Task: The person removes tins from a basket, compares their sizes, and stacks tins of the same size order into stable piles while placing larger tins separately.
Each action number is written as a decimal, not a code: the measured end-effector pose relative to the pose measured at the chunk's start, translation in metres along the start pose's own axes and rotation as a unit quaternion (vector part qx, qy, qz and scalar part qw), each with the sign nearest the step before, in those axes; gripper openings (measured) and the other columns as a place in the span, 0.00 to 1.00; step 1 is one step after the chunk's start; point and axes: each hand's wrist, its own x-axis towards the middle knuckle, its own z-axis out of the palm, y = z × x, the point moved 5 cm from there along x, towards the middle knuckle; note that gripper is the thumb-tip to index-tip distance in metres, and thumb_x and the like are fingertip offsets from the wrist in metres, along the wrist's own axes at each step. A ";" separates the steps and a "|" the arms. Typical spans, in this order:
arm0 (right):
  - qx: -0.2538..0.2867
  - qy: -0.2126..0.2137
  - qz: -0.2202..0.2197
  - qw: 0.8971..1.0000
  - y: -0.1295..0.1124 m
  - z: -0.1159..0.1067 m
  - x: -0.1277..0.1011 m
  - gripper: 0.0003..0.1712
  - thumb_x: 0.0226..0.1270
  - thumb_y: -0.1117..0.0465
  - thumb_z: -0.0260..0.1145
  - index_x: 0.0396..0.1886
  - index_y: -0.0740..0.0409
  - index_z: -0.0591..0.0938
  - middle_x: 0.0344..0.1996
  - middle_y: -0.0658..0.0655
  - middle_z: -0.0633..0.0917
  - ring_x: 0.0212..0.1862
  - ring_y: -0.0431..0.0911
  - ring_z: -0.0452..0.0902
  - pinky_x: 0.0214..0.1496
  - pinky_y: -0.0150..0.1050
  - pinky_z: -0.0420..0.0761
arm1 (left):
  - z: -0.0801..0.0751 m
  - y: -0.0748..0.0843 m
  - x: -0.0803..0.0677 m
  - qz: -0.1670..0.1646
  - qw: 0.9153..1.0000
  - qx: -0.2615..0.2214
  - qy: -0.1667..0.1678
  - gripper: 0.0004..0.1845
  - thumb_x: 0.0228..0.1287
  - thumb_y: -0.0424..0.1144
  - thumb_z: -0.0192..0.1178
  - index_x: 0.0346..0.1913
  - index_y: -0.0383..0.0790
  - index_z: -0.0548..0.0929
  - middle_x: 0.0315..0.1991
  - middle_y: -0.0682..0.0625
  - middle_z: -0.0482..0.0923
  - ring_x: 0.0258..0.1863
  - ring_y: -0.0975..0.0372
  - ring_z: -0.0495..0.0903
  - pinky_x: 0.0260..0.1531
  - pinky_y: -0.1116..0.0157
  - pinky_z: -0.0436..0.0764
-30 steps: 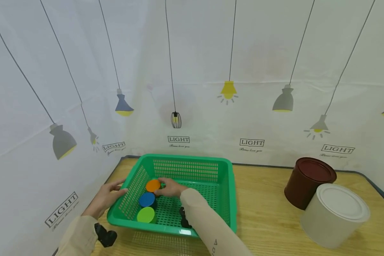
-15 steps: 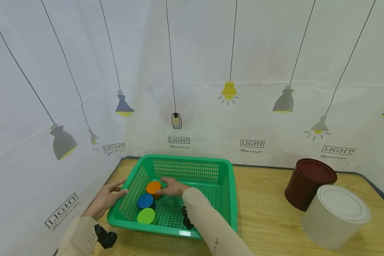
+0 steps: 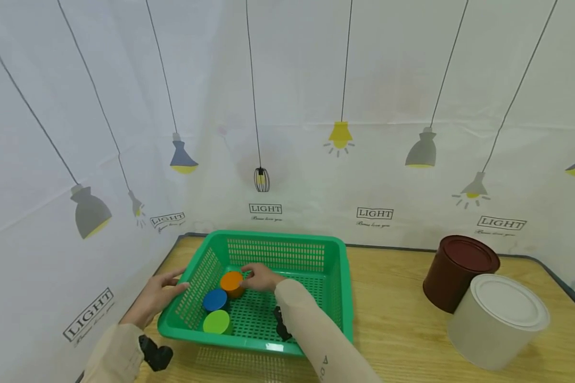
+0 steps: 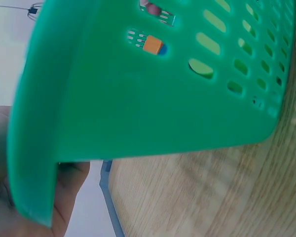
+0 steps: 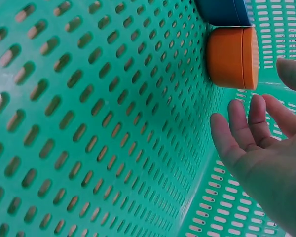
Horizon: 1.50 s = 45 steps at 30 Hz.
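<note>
A green plastic basket [image 3: 337,290] stands on the table. My left hand [image 3: 155,295] holds its left rim, with the thumb at the edge; the rim [image 4: 39,123] hides part of this hand in the left wrist view. Along the basket's left side stand three round containers: orange [image 3: 232,284], blue [image 3: 215,300] and lime green [image 3: 218,322]. My right hand [image 3: 262,277] is inside the basket, right of the orange container. In the right wrist view the loosely bent fingers [image 5: 232,140] are apart from the orange container [image 5: 227,57], holding nothing; the blue container [image 5: 224,10] adjoins it.
At the right of the wooden table [image 3: 388,319] stand a dark red can [image 3: 455,279] and a cream can [image 3: 498,322], close together. A white sheet [image 3: 302,159] printed with lamps hangs behind the table and at its left.
My right hand has let go of the orange container and drawn slightly right. The orange container stands a little nearer and the blue one a little further left. My left hand stays on the rim.
</note>
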 end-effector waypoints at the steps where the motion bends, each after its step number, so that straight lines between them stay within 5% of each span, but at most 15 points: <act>1: -0.004 0.001 0.000 1.000 0.000 -0.001 0.000 0.25 0.62 0.65 0.58 0.59 0.66 0.67 0.51 0.62 0.72 0.51 0.52 0.69 0.49 0.45 0.71 | 0.000 0.000 0.000 0.001 1.000 -0.001 0.000 0.30 0.63 0.41 0.54 0.66 0.38 0.59 0.50 0.33 0.66 0.32 0.59 0.77 0.31 0.61 0.79; 8: -0.040 -0.024 -0.001 0.999 0.000 0.003 -0.003 0.30 0.62 0.63 0.58 0.63 0.63 0.62 0.60 0.60 0.65 0.62 0.52 0.58 0.59 0.47 0.63 | 0.002 0.001 0.001 0.001 1.000 0.000 0.001 0.30 0.63 0.40 0.53 0.66 0.38 0.59 0.51 0.32 0.66 0.34 0.58 0.77 0.31 0.61 0.79; 20: -0.031 -0.028 -0.007 0.999 0.010 -0.002 -0.002 0.31 0.60 0.65 0.60 0.63 0.64 0.63 0.50 0.63 0.74 0.51 0.53 0.71 0.48 0.45 0.73 | 0.002 0.003 -0.001 0.003 1.000 0.005 0.000 0.30 0.63 0.40 0.53 0.66 0.37 0.58 0.50 0.32 0.68 0.33 0.59 0.77 0.31 0.61 0.78; 28: -0.050 -0.036 -0.014 0.998 0.009 0.001 -0.005 0.32 0.60 0.64 0.60 0.63 0.64 0.62 0.61 0.60 0.65 0.61 0.52 0.59 0.59 0.45 0.64 | 0.003 0.002 -0.002 0.007 1.000 0.011 0.000 0.30 0.63 0.40 0.54 0.65 0.35 0.59 0.50 0.32 0.68 0.34 0.59 0.77 0.31 0.61 0.78; 37: -0.051 -0.035 -0.016 0.998 0.007 -0.003 -0.007 0.31 0.59 0.63 0.62 0.63 0.62 0.64 0.55 0.61 0.71 0.55 0.52 0.67 0.52 0.45 0.71 | 0.001 0.002 -0.002 0.010 1.000 0.021 0.003 0.31 0.62 0.42 0.55 0.66 0.36 0.59 0.50 0.31 0.67 0.36 0.56 0.76 0.32 0.60 0.78; 45: -0.048 -0.027 -0.002 0.998 0.007 -0.007 -0.017 0.21 0.58 0.62 0.64 0.52 0.61 0.75 0.47 0.59 0.76 0.49 0.50 0.71 0.47 0.44 0.73 | -0.001 0.003 -0.005 0.022 0.999 0.032 0.005 0.31 0.62 0.42 0.55 0.66 0.37 0.58 0.51 0.30 0.66 0.38 0.54 0.75 0.32 0.59 0.77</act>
